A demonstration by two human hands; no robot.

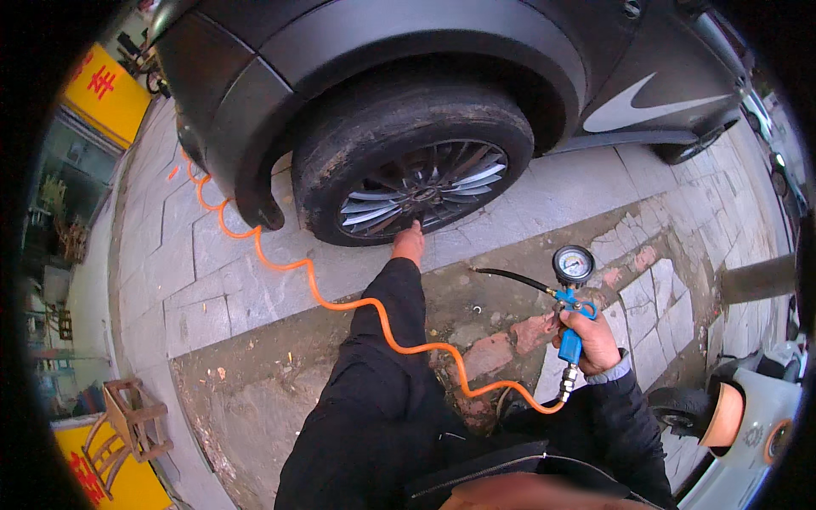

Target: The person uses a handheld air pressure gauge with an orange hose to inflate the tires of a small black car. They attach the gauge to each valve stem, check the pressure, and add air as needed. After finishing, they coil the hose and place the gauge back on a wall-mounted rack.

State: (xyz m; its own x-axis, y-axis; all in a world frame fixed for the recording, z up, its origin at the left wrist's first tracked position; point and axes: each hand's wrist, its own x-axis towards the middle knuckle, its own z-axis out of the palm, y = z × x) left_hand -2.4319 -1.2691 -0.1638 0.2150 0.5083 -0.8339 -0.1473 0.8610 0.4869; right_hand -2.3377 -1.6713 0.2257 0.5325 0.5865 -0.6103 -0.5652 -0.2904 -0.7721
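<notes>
My right hand (591,339) is closed around the blue body of a tire inflator gun (570,347) with a round pressure gauge (574,264) at its top. A short black hose (515,276) sticks out from the gun to the left, its end free. From the metal coupling at the gun's base, a coiled orange air hose (398,347) runs left towards the car's bumper. My left hand (409,243) reaches to the lower rim of the car's front wheel (424,191), at its dark spokes; what its fingertips touch is too small to tell. The tire (325,197) looks worn and dirty on its tread.
The dark car body (433,32) arches over the wheel. Paving slabs (210,280), bare soil and broken bricks (488,363) lie underfoot. A wooden stool (136,417) stands at the lower left, a grey post (758,279) at right, and a light-coloured scooter (758,421) at the lower right.
</notes>
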